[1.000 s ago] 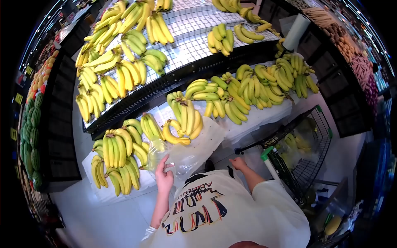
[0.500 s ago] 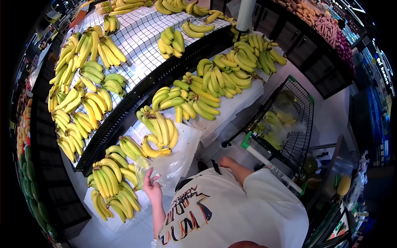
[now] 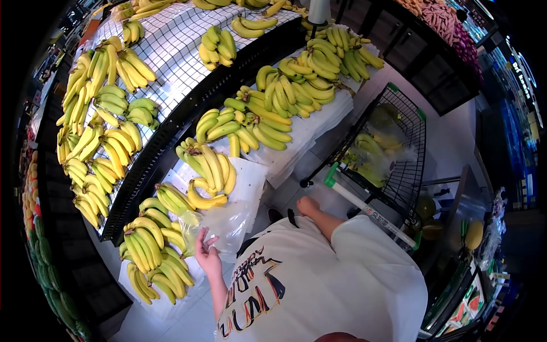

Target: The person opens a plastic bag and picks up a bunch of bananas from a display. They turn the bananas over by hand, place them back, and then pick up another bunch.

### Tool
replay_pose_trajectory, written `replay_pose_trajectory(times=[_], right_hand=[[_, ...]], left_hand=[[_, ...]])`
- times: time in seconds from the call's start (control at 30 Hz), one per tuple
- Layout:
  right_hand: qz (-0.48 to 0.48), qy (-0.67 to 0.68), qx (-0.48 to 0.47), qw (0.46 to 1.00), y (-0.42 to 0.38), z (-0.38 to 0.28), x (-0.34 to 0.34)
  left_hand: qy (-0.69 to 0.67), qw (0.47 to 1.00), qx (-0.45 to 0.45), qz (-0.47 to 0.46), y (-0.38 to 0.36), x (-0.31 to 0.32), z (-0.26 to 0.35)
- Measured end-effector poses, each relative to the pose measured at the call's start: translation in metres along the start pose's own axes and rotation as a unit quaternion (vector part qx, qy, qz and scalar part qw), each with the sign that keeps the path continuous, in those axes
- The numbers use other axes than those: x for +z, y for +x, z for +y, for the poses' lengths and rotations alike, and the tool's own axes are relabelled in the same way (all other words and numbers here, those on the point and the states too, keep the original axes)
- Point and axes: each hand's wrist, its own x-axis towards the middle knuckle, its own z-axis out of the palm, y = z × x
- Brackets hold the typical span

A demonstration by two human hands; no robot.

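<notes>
My left hand [image 3: 208,251] is raised in front of my shirt, palm partly turned up and fingers apart. Its fingertips overlap a clear plastic bag [image 3: 228,235], which spreads over the front edge of a white sheet [image 3: 249,185]. Just beyond the bag lies a bunch of yellow bananas [image 3: 212,176] with curved fruit. Greener bananas [image 3: 175,199] and a larger yellow-green bunch [image 3: 142,245] are left of the hand. Near my waist, my right hand [image 3: 308,206] is closed in a fist, between the banana stand and the cart handle; the inside of the fist is hidden.
A black wire shopping cart [image 3: 405,171] stands at right, with bagged produce [image 3: 376,151] inside. Beyond the black shelf edge [image 3: 188,108], more banana bunches [image 3: 117,148] lie on a sloped grid-patterned display [image 3: 171,62]. A white post [image 3: 319,11] rises at the back.
The view has turned slightly to the right, so the bananas and cart appear farther left and a little higher. My left hand remains beside the plastic bag; my right hand stays closed.
</notes>
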Motion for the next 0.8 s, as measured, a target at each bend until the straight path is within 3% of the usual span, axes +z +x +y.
replay_pose_trajectory(times=[0.13,0.3,0.37,0.4,0.47,0.53,0.63,0.8], right_hand=[[0.023,0.011,-0.025,0.999,-0.004,-0.003,-0.008],[-0.03,0.034,-0.063,0.997,0.004,-0.005,-0.013],[0.04,0.031,-0.113,0.992,0.002,-0.003,0.003],[0.124,0.009,-0.143,0.982,0.002,-0.001,0.026],[0.106,-0.007,-0.169,0.98,0.019,0.012,0.05],[-0.094,0.007,-0.16,0.983,0.042,0.019,0.043],[-0.144,0.035,-0.099,0.984,0.025,0.013,0.02],[-0.073,0.041,-0.023,0.996,-0.008,-0.002,-0.018]], left_hand=[[0.002,1.0,0.004,-0.003,-0.002,0.0,-0.002],[0.014,1.0,0.004,0.0,-0.005,0.0,-0.004],[0.014,1.0,0.006,0.0,-0.004,-0.001,-0.005],[0.012,1.0,0.007,0.0,-0.002,-0.001,-0.006],[0.011,1.0,0.009,-0.001,-0.001,-0.001,-0.006],[0.009,1.0,0.01,-0.003,0.0,-0.001,-0.006],[0.012,1.0,0.006,-0.003,0.003,0.0,-0.006],[0.019,1.0,0.003,-0.007,0.005,0.002,-0.003]])
